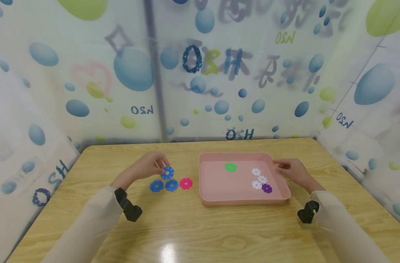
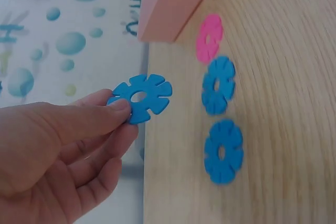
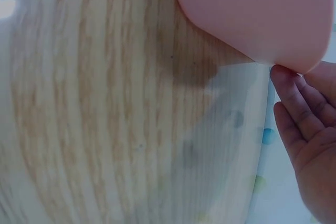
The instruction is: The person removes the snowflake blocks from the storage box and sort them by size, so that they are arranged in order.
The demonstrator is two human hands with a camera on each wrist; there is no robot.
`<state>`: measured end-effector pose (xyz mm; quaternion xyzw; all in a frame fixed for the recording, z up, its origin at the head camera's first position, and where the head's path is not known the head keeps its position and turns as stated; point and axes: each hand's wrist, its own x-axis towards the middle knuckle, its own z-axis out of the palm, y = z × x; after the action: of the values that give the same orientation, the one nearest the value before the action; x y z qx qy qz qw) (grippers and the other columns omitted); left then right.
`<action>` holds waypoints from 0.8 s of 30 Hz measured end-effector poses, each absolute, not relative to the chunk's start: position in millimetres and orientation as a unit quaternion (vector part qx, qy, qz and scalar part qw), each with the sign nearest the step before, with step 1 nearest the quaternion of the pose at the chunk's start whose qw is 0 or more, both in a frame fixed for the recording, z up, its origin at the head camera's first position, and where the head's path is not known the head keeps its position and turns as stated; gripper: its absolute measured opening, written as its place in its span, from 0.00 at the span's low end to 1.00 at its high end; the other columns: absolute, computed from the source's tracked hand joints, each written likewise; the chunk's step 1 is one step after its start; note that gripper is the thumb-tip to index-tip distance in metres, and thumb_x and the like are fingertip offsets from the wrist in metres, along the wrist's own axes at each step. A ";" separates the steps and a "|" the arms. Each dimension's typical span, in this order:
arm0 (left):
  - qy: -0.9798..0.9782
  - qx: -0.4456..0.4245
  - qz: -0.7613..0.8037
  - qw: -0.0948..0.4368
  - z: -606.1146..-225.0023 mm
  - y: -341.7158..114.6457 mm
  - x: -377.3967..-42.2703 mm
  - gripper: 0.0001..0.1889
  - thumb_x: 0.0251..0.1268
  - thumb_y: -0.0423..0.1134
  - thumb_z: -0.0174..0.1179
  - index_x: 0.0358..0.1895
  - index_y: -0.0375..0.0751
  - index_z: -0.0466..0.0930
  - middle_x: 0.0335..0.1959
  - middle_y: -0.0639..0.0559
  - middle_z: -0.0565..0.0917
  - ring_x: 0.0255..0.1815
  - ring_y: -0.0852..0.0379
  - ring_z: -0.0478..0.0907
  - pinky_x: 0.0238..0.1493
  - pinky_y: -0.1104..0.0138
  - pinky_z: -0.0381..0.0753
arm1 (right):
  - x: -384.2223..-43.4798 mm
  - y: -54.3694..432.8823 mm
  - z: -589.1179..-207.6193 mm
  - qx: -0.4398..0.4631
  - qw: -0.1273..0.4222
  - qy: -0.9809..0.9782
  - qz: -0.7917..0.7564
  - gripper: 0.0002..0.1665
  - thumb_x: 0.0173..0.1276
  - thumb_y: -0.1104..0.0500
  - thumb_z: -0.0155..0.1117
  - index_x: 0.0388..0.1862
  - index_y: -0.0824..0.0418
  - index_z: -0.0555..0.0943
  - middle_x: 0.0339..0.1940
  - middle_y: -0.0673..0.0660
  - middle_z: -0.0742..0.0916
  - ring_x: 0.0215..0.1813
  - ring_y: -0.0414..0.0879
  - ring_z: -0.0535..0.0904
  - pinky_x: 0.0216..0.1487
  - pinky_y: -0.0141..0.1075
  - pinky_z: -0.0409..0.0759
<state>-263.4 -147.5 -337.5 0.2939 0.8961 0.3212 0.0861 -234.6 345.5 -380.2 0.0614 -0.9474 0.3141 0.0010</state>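
Note:
Between thumb and fingers, my left hand (image 1: 150,166) pinches a blue snowflake disc (image 2: 156,92), slotted around its edge and holed in the middle. It is raised above the table, left of the pink tray (image 1: 216,184). Below that hand two more blue discs (image 1: 154,188) (image 1: 168,187) lie flat in a row with a pink disc (image 1: 183,185). My right hand (image 1: 293,171) grips the tray's right side near the far corner, fingers against the outside of the wall. Its thumb is partly hidden by the wall in the right wrist view.
Inside the tray, a green disc (image 1: 227,168) lies toward the back. Three white discs (image 1: 254,173) and a purple disc (image 1: 265,190) are grouped at its right. The wooden table (image 1: 200,230) ends at a patterned curtain (image 1: 200,106) behind and at both sides.

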 end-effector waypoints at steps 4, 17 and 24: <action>0.896 0.292 0.318 0.101 -340.1 -166.9 -262.5 0.08 0.54 0.26 0.62 0.38 0.34 0.78 0.31 0.48 0.80 0.33 0.53 0.78 0.35 0.61 0.77 | -234.4 345.1 -377.8 0.064 -0.003 -0.950 0.307 0.21 0.65 0.64 0.58 0.56 0.73 0.73 0.36 0.60 0.83 0.36 0.49 0.74 0.34 0.33 0.75; 0.879 0.269 0.333 0.211 -349.2 -215.3 -264.1 0.08 0.54 0.27 0.62 0.38 0.32 0.78 0.30 0.49 0.79 0.31 0.55 0.75 0.33 0.63 0.74 | -233.9 344.6 -375.5 0.060 -0.012 -0.950 0.305 0.21 0.65 0.65 0.58 0.56 0.73 0.73 0.37 0.62 0.83 0.37 0.50 0.74 0.36 0.35 0.76; 0.887 0.230 0.339 0.213 -364.6 -224.2 -264.5 0.09 0.52 0.27 0.63 0.39 0.30 0.79 0.27 0.50 0.78 0.29 0.56 0.72 0.32 0.63 0.72 | -234.9 345.3 -376.6 0.066 -0.011 -0.947 0.313 0.21 0.65 0.65 0.58 0.55 0.73 0.73 0.36 0.61 0.82 0.36 0.49 0.74 0.33 0.32 0.75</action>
<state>-264.5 -224.2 -364.6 0.2302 0.8870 0.3390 0.2130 -234.9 345.3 -376.6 0.0665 -0.9474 0.3129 -0.0110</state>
